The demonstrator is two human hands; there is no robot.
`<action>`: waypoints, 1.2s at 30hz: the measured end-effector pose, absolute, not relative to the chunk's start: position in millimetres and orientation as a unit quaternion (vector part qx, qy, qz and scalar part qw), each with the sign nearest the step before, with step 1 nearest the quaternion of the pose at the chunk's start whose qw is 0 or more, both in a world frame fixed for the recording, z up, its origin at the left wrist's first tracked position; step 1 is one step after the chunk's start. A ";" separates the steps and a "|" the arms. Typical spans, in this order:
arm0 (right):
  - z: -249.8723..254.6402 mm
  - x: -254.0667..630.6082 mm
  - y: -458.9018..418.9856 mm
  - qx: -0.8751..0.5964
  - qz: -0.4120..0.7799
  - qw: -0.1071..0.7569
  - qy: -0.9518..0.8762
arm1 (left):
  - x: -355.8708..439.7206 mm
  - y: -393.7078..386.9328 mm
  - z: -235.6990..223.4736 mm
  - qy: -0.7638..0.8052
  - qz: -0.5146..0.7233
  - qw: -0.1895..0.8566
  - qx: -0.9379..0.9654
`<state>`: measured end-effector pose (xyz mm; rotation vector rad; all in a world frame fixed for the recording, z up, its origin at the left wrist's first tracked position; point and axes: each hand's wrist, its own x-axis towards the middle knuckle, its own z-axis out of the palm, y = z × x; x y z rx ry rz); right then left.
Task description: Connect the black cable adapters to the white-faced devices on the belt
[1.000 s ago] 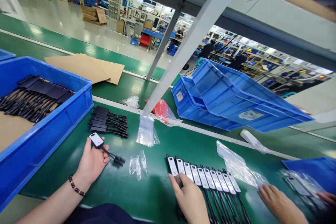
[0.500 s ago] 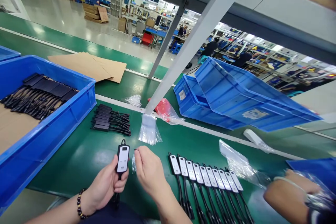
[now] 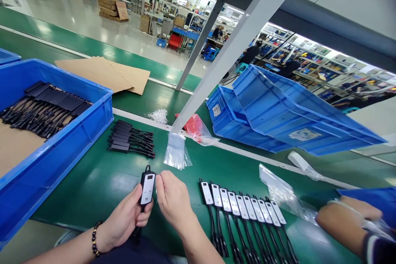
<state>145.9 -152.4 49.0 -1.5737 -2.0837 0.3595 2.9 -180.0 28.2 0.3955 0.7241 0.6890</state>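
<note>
My left hand (image 3: 128, 213) is closed around a small black electronic device (image 3: 147, 187) with a white face, a dark little window and a loop at its top. The device stands nearly upright, its cable running down below my fingers. Close by its right edge, my right hand (image 3: 173, 198) is pinched. A sliver of clear film (image 3: 156, 194) seems to hang from those fingertips, mostly hidden by the hand. To the right lies a row of similar white-faced devices (image 3: 241, 207) with black cables. Black devices (image 3: 120, 147) are stacked beyond my left hand.
A blue bin (image 3: 77, 132) with more black devices stands at left. Clear bags (image 3: 176, 151), a red bag (image 3: 194, 127) and cardboard sheets (image 3: 102, 74) lie behind. Tilted blue crates (image 3: 278, 111) stand past a white post (image 3: 216, 53). Another person's hand (image 3: 355, 210) works at right.
My right hand has moved slightly left, up to the device's edge. The held device has shifted a little right and down. The other person's hand at right has shifted slightly.
</note>
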 end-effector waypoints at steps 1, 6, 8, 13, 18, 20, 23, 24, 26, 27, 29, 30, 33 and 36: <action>48.7 146.0 -152.5 -0.580 0.133 0.249 -0.764 | 2.9 -180.1 28.4 0.344 0.329 0.859 0.188; 48.3 146.4 -152.1 -0.584 0.157 0.247 -0.757 | 3.2 -180.0 28.2 0.345 0.330 0.858 0.189; 48.5 147.0 -151.1 -0.583 0.180 0.252 -0.751 | 3.3 -179.9 27.0 0.343 0.330 0.859 0.189; 46.6 148.4 -147.6 -0.573 0.253 0.263 -0.734 | 3.2 -179.9 25.5 0.337 0.325 0.863 0.189; 54.7 152.4 -154.2 -0.534 0.313 0.284 -0.733 | 4.0 -178.2 27.1 0.336 0.323 0.867 0.178; 61.1 159.9 -159.9 -0.502 0.343 0.293 -0.738 | 3.5 -175.9 27.2 0.331 0.326 0.869 0.168; 58.9 176.3 -163.3 -0.528 0.318 0.266 -0.741 | 0.6 -170.4 27.2 0.327 0.343 0.871 0.132; 52.6 181.3 -162.0 -0.560 0.285 0.230 -0.743 | -0.7 -168.5 27.3 0.326 0.353 0.869 0.119; 31.7 188.0 -156.6 -0.623 0.202 0.121 -0.746 | -3.4 -165.3 27.6 0.323 0.374 0.864 0.100; 18.7 189.5 -153.2 -0.642 0.166 0.065 -0.746 | -4.6 -164.1 27.8 0.320 0.381 0.862 0.095; -6.4 190.0 -147.3 -0.663 0.127 -0.012 -0.738 | -6.1 -163.0 28.3 0.313 0.388 0.862 0.089; -16.0 189.6 -145.5 -0.670 0.120 -0.030 -0.732 | -6.4 -162.8 28.6 0.309 0.388 0.864 0.089; -25.8 190.6 -146.3 -0.695 0.118 0.006 -0.709 | -6.4 -162.8 30.5 0.306 0.387 0.865 0.092; -10.5 196.4 -154.3 -0.722 0.151 0.101 -0.668 | -5.4 -162.9 34.2 0.328 0.389 0.856 0.088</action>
